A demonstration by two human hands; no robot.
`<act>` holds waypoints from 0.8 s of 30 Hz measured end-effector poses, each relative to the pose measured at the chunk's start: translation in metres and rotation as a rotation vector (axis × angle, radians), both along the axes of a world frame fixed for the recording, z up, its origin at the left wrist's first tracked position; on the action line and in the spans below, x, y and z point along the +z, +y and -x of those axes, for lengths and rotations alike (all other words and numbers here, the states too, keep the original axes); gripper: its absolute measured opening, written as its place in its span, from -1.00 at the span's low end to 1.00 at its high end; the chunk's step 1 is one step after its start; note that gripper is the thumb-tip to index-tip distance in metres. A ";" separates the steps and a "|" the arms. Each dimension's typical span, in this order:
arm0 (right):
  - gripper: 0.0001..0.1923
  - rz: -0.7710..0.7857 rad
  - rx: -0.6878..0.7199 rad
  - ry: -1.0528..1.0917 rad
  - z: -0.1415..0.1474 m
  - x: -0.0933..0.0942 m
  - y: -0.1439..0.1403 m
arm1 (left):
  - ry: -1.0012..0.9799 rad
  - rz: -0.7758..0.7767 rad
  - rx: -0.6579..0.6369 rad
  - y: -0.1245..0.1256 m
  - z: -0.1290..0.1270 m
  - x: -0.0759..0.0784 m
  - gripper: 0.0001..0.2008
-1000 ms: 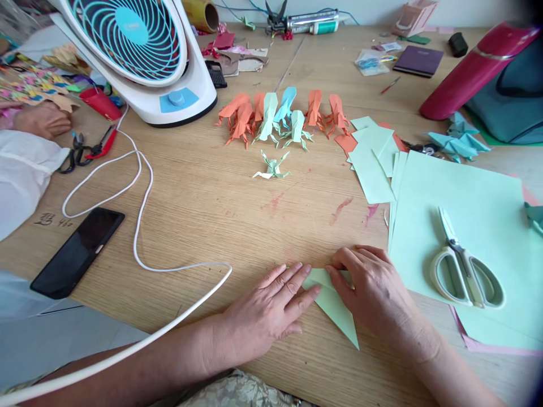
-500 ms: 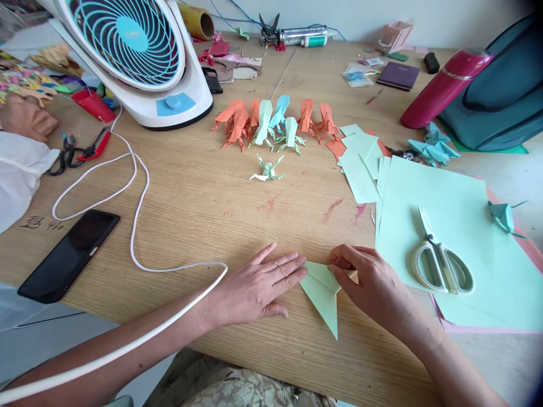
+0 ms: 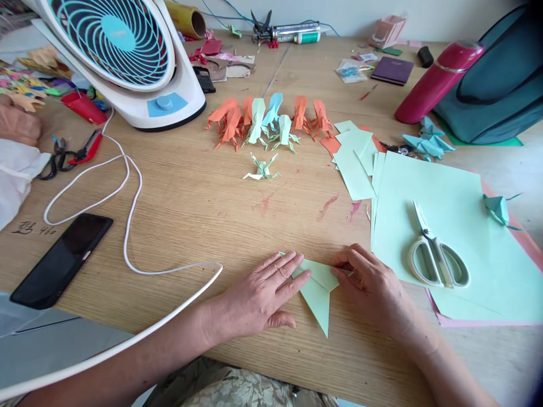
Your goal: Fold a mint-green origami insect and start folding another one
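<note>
folded green paper [image 3: 318, 288] flat near front edge of worktop [image 3: 203, 203]; left hand [image 3: 263, 294] fingers spread, pressing it; right hand [image 3: 369, 282] fingers pinched on its right corner.

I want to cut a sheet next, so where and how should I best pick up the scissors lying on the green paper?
Probably by the two loop handles at the near end of the scissors, coming from the near right with the right hand. The scissors lie flat on the stack of green sheets, blades shut and pointing away towards the far left, so the loops face you.
</note>
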State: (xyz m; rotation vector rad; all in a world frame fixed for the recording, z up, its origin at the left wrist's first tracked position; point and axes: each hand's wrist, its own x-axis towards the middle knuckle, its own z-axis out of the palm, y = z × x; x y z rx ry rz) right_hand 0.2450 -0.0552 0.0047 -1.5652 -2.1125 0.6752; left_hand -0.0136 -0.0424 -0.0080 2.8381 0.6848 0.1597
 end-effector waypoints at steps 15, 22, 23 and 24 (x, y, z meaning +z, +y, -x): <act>-0.66 -0.362 0.271 -0.113 0.016 -0.003 -0.079 | 0.066 0.028 0.054 -0.005 -0.001 0.002 -0.17; -0.68 -0.357 0.152 -0.174 0.018 -0.003 -0.087 | 0.095 -0.054 0.179 -0.024 -0.010 -0.002 -0.13; -0.68 -0.361 0.119 -0.192 0.021 -0.003 -0.086 | 0.098 -0.068 0.193 -0.026 -0.011 -0.003 -0.13; -0.66 -0.365 0.087 -0.220 0.025 -0.004 -0.084 | 0.104 -0.080 0.204 -0.028 -0.012 -0.004 -0.14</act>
